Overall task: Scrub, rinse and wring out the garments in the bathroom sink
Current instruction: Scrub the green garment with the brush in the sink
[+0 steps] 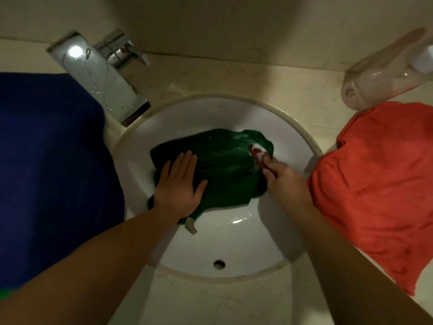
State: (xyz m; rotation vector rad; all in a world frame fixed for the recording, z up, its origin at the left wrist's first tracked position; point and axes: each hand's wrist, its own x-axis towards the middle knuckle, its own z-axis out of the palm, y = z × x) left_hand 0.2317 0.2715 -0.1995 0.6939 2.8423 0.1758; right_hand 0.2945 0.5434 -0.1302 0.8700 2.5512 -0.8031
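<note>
Two hands work one cloth. The green garment (pixel 225 170) lies bunched in the bowl of the sink (pixel 234 245), its long axis running from near left to far right.

The left hand (pixel 179 187) lies flat on the near-left end, fingers straight and spread, palm pressing the cloth to the bowl. The right hand (pixel 284 178) comes in from the near right, fingers curled round the handle of a red brush (pixel 259 154). The brush head, white with suds, sits on the far-right corner of the garment, close to its edge. So the brush is at one end and the pinning hand at the other, and most of the cloth lies between them, left and near of the bristles.

I judge the step to be scrubbing, early in the task. Little cloth remains beyond the brush to the far right, so the stretch to be covered lies toward the left hand. Strokes away from the pinned end should draw the cloth taut. Strokes toward it may bunch the loose corner.

A blue garment (pixel 46 160) lies on the counter at left, beside the rim. An orange garment (pixel 375 184) lies on the counter at right, its edge at the rim. Both look to be waiting their turn. The tap (pixel 103 76) stands far left, with no stream showing under it. A clear bottle (pixel 386 71) is at far right, just beyond the orange garment.
</note>
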